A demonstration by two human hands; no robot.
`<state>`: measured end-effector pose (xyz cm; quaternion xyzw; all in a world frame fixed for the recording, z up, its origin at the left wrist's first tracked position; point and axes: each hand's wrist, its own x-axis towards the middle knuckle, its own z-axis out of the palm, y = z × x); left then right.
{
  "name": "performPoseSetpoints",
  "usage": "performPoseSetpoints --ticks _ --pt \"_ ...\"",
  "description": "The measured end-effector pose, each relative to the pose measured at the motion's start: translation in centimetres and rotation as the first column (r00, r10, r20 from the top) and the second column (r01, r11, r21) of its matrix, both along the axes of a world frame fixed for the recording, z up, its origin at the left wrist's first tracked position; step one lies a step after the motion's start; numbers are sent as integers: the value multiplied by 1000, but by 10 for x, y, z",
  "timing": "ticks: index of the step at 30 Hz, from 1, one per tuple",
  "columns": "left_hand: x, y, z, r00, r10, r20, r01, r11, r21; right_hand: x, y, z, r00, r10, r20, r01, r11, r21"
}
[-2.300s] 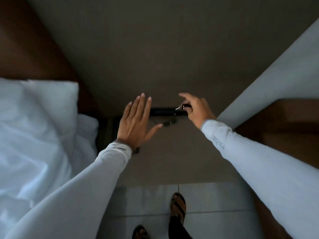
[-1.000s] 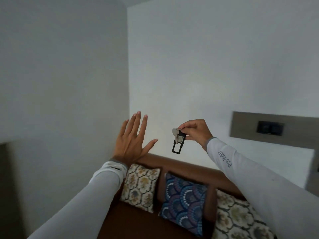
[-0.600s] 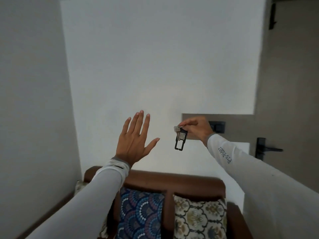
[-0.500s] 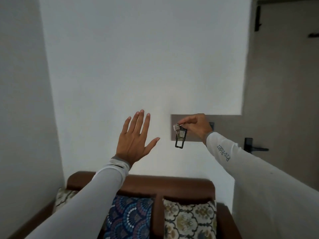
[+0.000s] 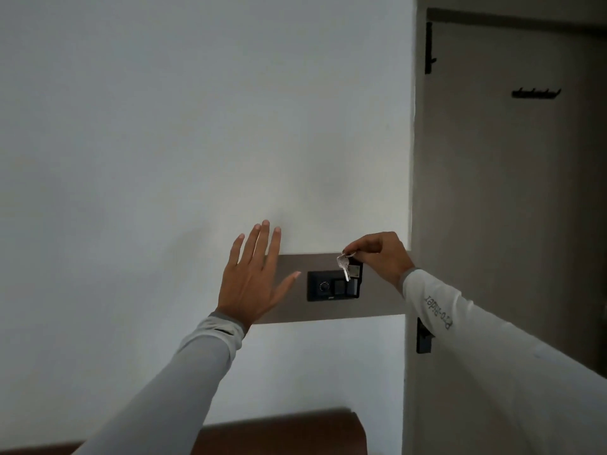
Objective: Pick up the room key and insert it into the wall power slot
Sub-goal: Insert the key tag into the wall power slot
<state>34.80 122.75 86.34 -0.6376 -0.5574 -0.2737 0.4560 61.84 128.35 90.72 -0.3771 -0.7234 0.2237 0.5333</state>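
My right hand pinches the room key, a silver key hanging with a black tag from a ring. The tag hangs in front of the right end of the black wall power panel, which sits on a grey-brown wall strip. Whether the tag is in the slot I cannot tell. My left hand is held up flat with fingers spread, just left of the panel, holding nothing. The panel shows a round dial and dark buttons.
A grey-brown door stands right of the white wall, with a black hinge, a black hook rack and a black handle plate. The top of a brown sofa back shows at the bottom.
The view has swung right and closer to the wall. My right hand has carried the key from mid-air over the sofa up to the panel. My left hand stays raised and spread.
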Motion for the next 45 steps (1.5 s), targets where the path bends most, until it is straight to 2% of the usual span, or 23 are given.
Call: performPoseSetpoints --ticks 10,23,28,33,39,45 --pt "4 151 -23 999 -48 -20 47 999 -14 10 140 -21 999 1 -51 -4 999 -51" --pt "-5 282 -60 998 67 -17 -68 998 -16 -15 286 -48 996 89 -20 -90 996 -7" --pt "-10 307 -78 999 50 14 -50 998 40 -14 299 -57 993 106 47 -111 987 112" --pt "-12 311 -82 999 44 13 -44 998 36 -21 293 -74 995 15 99 -42 959 279" --pt "-14 306 -80 999 35 5 -35 999 16 -20 296 -110 920 -305 244 99 787 610" --pt "-11 304 -78 999 39 14 -39 999 20 -5 299 -134 858 -413 305 93 709 699"
